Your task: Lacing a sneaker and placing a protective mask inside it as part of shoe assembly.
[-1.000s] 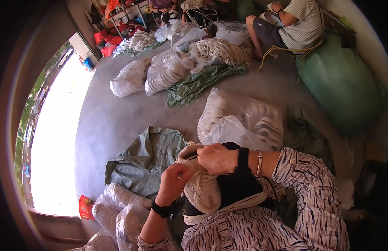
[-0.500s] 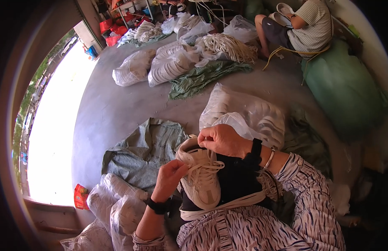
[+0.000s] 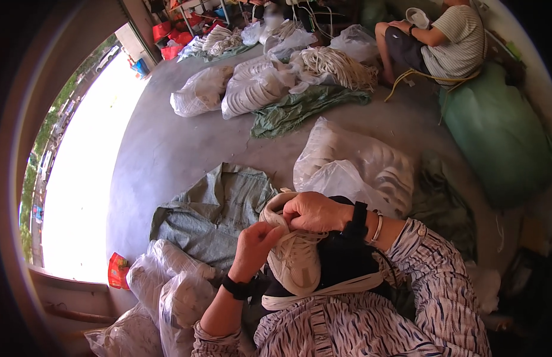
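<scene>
So there's a cream sneaker sitting on the black cloth over the lap, toe aimed back at the wearer. Left hand is at the sneaker's left side, right hand over its collar, and both have a narrow fingertip pinch on the laces, up at the top of the lacing. Which strand is in which fingers, I can't tell.

My guess: it's a light shoe, soft around the collar and tongue, stiffer in the sole, nothing fragile. Laces look limp and maybe a bit slippery, so pinch close to the eyelets; to move the whole thing I'd grab the heel or the sole edges.

Around it: pale strips cross the lap just below the toe and could snag. A clear bag of pale shoe parts sits just beyond the sneaker, a grey-green sheet lies to its left, more clear bags are lower left of it. Big green sack and a seated person are well off, beyond and right of the sneaker.
</scene>
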Demonstrator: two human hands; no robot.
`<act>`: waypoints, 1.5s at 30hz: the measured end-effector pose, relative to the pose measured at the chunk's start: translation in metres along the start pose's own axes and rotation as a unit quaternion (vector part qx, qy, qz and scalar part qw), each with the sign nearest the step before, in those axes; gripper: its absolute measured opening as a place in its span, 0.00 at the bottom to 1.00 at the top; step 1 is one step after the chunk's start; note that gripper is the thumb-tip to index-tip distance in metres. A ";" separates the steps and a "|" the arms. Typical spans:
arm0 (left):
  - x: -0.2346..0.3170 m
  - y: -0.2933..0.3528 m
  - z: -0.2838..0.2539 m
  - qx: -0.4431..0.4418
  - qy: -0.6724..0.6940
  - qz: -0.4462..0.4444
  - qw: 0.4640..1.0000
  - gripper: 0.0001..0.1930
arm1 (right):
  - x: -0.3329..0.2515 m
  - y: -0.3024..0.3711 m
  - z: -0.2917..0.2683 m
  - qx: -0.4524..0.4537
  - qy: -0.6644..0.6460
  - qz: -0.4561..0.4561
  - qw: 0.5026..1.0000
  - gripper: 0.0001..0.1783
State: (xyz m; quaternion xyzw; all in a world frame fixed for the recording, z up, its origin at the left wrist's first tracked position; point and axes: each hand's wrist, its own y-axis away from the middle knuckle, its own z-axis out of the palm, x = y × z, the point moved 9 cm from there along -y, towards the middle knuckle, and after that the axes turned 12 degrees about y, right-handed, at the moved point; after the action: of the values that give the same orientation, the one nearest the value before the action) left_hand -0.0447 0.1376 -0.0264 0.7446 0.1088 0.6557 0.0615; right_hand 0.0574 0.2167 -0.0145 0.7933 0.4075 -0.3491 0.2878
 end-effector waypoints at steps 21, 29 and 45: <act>-0.029 0.035 0.018 -0.031 0.319 -0.114 0.940 0.14 | 0.036 0.070 -0.001 0.031 0.028 0.159 0.986 0.18; -0.043 0.048 0.016 -0.045 0.338 -0.070 0.937 0.16 | 0.045 0.096 0.047 -0.047 -0.278 0.163 0.945 0.13; -0.041 0.042 0.013 -0.018 0.390 -0.087 0.916 0.14 | 0.048 0.099 0.033 0.028 -0.299 0.198 0.933 0.19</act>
State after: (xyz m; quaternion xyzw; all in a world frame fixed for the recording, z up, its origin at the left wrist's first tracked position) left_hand -0.0327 0.0878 -0.0574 0.4158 0.1766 0.8882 0.0838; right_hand 0.1511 0.1638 -0.0548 0.7246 0.1271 -0.5174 0.4372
